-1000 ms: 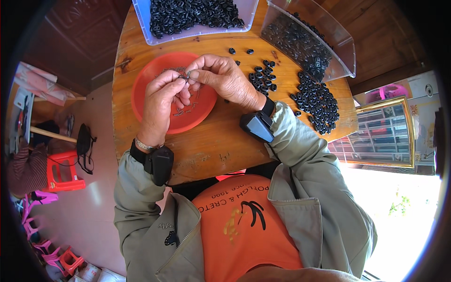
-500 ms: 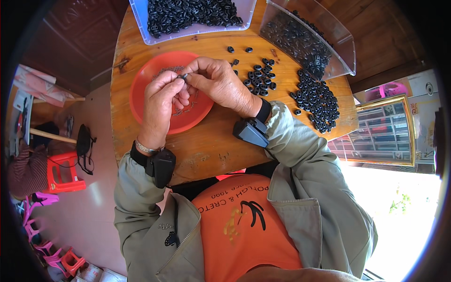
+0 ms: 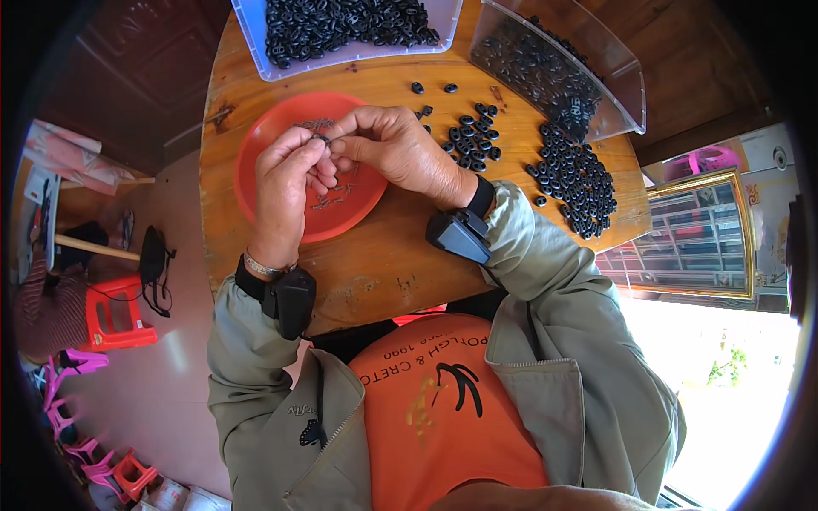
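Left hand [image 3: 285,183] and right hand [image 3: 396,153] met fingertip to fingertip, pinching one small dark piece [image 3: 321,138] above the orange plate [image 3: 256,183]. Loose black rings [image 3: 575,175] lay scattered on the wooden counter [image 3: 383,264] right of the plate.

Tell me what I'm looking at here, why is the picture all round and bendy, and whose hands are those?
The picture comes from a camera worn on a person's head, looking down. Its lens sees very wide, so straight edges bend. The two hands belong to that person, who sits at a round wooden table. The left hand and the right hand meet over a red plate and pinch one tiny dark piece between their fingertips. It is too small to tell exactly what it is. Little thin metal bits lie on the plate. Loose black beads are scattered on the table. At the far edge stand a pale tray full of them and a clear box tipped on its side.
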{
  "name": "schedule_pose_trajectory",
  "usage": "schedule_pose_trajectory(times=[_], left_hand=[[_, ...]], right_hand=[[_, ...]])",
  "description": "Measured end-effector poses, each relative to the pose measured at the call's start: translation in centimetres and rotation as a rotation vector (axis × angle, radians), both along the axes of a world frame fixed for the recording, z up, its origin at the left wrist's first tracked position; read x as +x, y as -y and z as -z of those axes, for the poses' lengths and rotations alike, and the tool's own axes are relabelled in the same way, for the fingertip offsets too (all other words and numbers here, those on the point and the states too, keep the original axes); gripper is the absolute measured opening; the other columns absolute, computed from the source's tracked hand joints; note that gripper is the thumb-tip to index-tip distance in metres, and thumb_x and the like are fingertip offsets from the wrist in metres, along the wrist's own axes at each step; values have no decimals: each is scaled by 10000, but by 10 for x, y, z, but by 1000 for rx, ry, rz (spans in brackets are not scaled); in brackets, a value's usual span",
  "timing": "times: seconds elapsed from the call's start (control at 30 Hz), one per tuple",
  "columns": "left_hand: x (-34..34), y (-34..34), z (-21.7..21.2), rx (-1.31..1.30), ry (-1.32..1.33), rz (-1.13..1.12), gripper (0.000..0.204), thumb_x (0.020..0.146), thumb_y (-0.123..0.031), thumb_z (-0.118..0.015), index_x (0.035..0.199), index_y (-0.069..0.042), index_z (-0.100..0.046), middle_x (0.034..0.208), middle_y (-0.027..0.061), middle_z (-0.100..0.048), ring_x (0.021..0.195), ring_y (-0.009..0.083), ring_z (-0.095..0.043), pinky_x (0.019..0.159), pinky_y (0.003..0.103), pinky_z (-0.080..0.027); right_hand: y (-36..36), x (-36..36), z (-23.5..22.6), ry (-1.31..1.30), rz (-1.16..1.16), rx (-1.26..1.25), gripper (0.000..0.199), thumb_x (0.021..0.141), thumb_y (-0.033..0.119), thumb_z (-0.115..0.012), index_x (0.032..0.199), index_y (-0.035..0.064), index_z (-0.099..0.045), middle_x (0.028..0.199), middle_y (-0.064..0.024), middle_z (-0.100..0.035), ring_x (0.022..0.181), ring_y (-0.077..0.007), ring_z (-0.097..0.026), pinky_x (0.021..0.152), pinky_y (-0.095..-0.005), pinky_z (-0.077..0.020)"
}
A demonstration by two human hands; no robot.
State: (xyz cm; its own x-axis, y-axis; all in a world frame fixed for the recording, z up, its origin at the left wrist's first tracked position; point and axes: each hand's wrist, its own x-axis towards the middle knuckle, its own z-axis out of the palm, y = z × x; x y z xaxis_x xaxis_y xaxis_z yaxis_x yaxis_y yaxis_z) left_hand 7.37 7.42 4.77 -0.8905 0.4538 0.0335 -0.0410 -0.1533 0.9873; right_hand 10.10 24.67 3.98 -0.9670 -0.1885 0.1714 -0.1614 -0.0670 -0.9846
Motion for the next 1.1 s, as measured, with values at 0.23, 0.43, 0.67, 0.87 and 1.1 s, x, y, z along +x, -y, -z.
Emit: schedule_pose_trajectory(times=[0.23,0.43,0.67,0.87,1.1], left_hand=[[-11,15,-15,102,-110,-185,175,930,-173,-498,839,-43,-573,695,13,-578,602,73,-539,547,193,-412],[-13,16,-10,89,-104,-181,173,933,-174,-499,843,-46,-574,691,10,-578,602,68,-537,548,191,-409],[-14,16,-10,86,-94,-184,174,929,-178,-504,838,-49,-577,685,11,-577,600,71,-538,546,192,-406],[-13,16,-12,72,-97,-190,173,927,-172,-499,832,-50,-577,686,9,-575,597,72,-534,546,192,-402],[-11,15,-12,63,-78,-183,177,921,-175,-495,830,-49,-581,688,7,-570,600,71,-530,548,193,-400]], right_hand=[[-11,-4,-6,-148,222,261,128,887,50,-615,982,-26,-655,842,-40,-667,763,-97,-612,714,-244,-516],[-12,-7,-5,-396,281,685,101,817,45,-648,911,21,-677,848,-91,-674,767,-199,-653,705,-290,-516],[-13,-10,-5,-582,197,859,110,761,79,-660,868,58,-677,825,-104,-643,782,-299,-620,690,-373,-502],[-8,-2,-9,-543,115,983,88,762,70,-634,847,66,-655,835,-93,-629,834,-308,-604,729,-399,-493],[-3,-1,-6,-581,49,1131,56,766,113,-636,805,73,-641,827,-82,-618,859,-292,-593,742,-400,-489]])
